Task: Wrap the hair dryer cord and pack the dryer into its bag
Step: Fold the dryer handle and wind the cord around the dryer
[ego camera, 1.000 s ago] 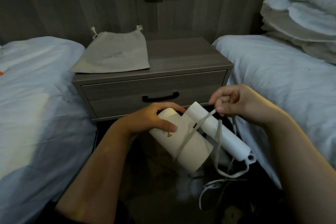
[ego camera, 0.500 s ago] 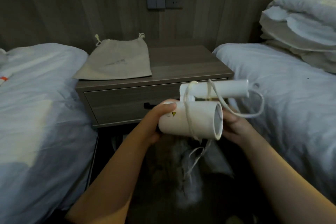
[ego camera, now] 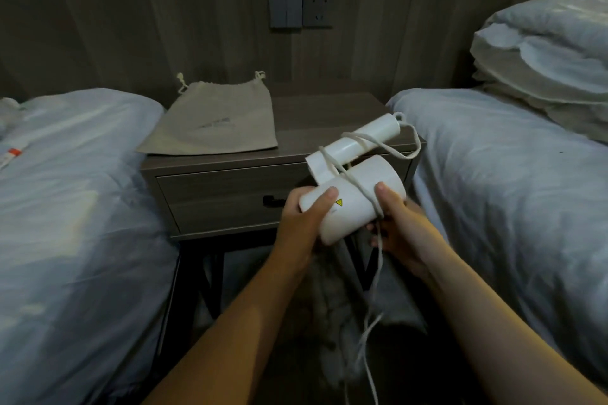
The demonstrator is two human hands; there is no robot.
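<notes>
I hold a white hair dryer (ego camera: 358,197) in front of the nightstand drawer, its folded handle pointing up and right. My left hand (ego camera: 302,217) grips the rear of the barrel, thumb on top beside a yellow warning sticker. My right hand (ego camera: 399,223) cups the front of the barrel from below, thumb pressing the white cord (ego camera: 362,189) against it. The cord loops around handle and barrel, then hangs down to the floor. A beige drawstring bag (ego camera: 214,123) lies flat on the nightstand's left half, apart from my hands.
The wooden nightstand (ego camera: 329,118) stands between two beds with white bedding: one on the left (ego camera: 72,207), one on the right (ego camera: 510,191) with stacked pillows (ego camera: 546,56). Wall switches and a socket (ego camera: 301,6) sit above. A small red-and-white object (ego camera: 11,154) lies on the left bed.
The dryer has turned, its handle swinging up to the right. My right hand moved from under the barrel to its front, pinning the cord, with another turn around the body.
</notes>
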